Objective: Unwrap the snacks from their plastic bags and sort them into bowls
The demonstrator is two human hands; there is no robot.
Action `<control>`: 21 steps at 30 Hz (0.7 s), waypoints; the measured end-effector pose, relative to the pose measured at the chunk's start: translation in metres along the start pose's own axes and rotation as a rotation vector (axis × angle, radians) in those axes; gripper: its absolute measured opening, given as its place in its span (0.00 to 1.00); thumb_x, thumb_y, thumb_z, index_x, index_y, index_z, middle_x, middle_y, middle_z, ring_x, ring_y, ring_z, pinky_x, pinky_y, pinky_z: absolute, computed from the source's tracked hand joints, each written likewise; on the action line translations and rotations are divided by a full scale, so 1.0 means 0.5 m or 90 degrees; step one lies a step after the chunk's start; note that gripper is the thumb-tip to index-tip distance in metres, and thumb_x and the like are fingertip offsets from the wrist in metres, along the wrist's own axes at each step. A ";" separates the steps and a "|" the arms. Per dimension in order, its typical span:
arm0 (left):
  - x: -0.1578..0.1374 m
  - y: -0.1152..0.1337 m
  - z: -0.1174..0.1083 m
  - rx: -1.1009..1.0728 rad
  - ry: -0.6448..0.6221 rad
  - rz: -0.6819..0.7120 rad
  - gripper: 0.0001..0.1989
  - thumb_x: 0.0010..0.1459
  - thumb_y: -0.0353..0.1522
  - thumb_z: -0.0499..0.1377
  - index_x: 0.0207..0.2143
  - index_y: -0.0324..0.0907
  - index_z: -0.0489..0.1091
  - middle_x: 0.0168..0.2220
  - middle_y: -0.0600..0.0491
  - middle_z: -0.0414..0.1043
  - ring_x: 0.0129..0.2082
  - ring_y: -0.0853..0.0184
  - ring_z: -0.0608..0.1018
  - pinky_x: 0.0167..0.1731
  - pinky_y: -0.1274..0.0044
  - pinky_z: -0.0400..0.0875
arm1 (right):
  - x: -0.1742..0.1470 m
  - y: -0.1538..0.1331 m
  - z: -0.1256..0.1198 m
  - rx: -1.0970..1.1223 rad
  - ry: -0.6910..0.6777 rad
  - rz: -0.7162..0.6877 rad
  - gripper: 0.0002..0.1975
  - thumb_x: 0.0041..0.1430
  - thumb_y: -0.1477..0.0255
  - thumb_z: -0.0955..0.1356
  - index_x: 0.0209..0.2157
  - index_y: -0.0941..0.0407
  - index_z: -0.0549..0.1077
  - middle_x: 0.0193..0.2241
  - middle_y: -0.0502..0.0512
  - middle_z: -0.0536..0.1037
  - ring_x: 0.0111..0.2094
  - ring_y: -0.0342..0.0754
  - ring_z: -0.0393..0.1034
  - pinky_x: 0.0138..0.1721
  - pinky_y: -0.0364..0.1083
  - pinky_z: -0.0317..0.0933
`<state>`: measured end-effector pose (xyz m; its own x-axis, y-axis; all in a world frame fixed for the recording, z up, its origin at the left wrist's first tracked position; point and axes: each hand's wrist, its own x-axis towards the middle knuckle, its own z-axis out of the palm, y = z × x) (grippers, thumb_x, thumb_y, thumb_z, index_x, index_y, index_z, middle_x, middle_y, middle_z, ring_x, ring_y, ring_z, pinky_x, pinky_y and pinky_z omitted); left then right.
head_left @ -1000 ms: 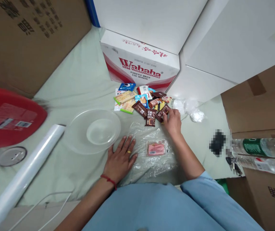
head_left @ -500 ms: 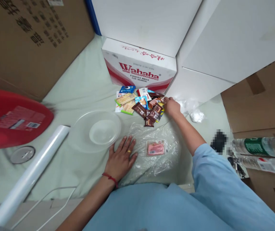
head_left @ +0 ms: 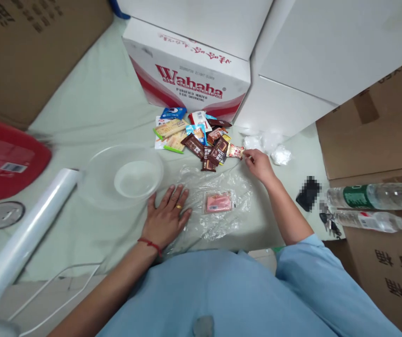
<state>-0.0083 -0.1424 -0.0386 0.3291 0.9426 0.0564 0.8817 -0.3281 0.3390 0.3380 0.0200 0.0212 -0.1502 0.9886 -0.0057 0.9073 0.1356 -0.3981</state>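
My right hand [head_left: 259,164] pinches the edge of a small cream-and-red snack packet [head_left: 235,150] at the right side of a heap of wrapped snacks. In that heap lie dark brown cocoa bars [head_left: 193,146], pale yellow bars with green ends [head_left: 170,128] and a blue packet [head_left: 173,113]. Flat on the cloth, fingers spread, rests my left hand [head_left: 166,215], beside a sheet of clear plastic film [head_left: 218,229]. On the film sits a pink packet [head_left: 218,202] in clear wrapping. A translucent round bowl [head_left: 95,189] stands left of my left hand.
A Wahaha carton [head_left: 190,79] stands behind the snacks, with white boxes [head_left: 292,79] to its right. Crumpled clear plastic [head_left: 281,154], keys [head_left: 330,224] and water bottles [head_left: 380,195] lie at right. On the left are a film roll [head_left: 28,238] and a red container [head_left: 7,159].
My right hand has drawn back from the heap toward me, bringing the cream-and-red packet to its right edge. My left hand stays flat on the cloth. The camera view has shifted.
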 end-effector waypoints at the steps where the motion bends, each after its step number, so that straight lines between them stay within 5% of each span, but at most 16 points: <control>1: 0.000 0.001 0.000 0.004 0.000 0.002 0.31 0.73 0.42 0.48 0.75 0.47 0.53 0.75 0.44 0.55 0.74 0.49 0.61 0.72 0.44 0.37 | 0.007 -0.003 0.010 -0.011 0.000 -0.006 0.23 0.66 0.69 0.64 0.59 0.58 0.76 0.53 0.65 0.78 0.52 0.59 0.75 0.54 0.55 0.69; 4: 0.000 0.004 0.000 0.011 -0.004 0.000 0.31 0.73 0.42 0.48 0.75 0.48 0.53 0.75 0.45 0.54 0.74 0.49 0.60 0.72 0.45 0.38 | 0.038 -0.022 0.035 -0.056 -0.037 -0.033 0.32 0.62 0.68 0.68 0.67 0.56 0.68 0.63 0.67 0.71 0.58 0.63 0.71 0.53 0.56 0.70; 8: -0.001 0.008 -0.002 0.021 -0.010 -0.014 0.31 0.72 0.42 0.49 0.75 0.49 0.53 0.75 0.45 0.54 0.75 0.50 0.59 0.72 0.46 0.38 | 0.056 -0.041 0.035 -0.110 -0.037 0.024 0.24 0.67 0.70 0.63 0.63 0.52 0.73 0.54 0.65 0.79 0.51 0.62 0.74 0.50 0.55 0.69; 14: 0.001 0.008 -0.002 0.016 -0.009 -0.019 0.31 0.73 0.42 0.48 0.75 0.48 0.54 0.75 0.44 0.53 0.75 0.52 0.59 0.73 0.47 0.36 | -0.051 -0.016 -0.024 0.074 0.076 0.023 0.20 0.68 0.63 0.62 0.55 0.52 0.77 0.45 0.59 0.82 0.47 0.59 0.74 0.52 0.57 0.69; 21: 0.006 0.003 0.002 0.013 -0.012 -0.011 0.32 0.73 0.43 0.48 0.75 0.46 0.53 0.76 0.43 0.51 0.75 0.49 0.58 0.72 0.45 0.33 | -0.175 -0.102 -0.016 0.261 -0.289 -0.208 0.18 0.70 0.65 0.62 0.54 0.51 0.79 0.45 0.55 0.83 0.44 0.53 0.77 0.51 0.52 0.68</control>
<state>-0.0057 -0.1400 -0.0387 0.3202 0.9468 0.0326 0.8937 -0.3133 0.3212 0.3080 -0.0730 0.0496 -0.6211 0.7641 -0.1743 0.5793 0.2978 -0.7588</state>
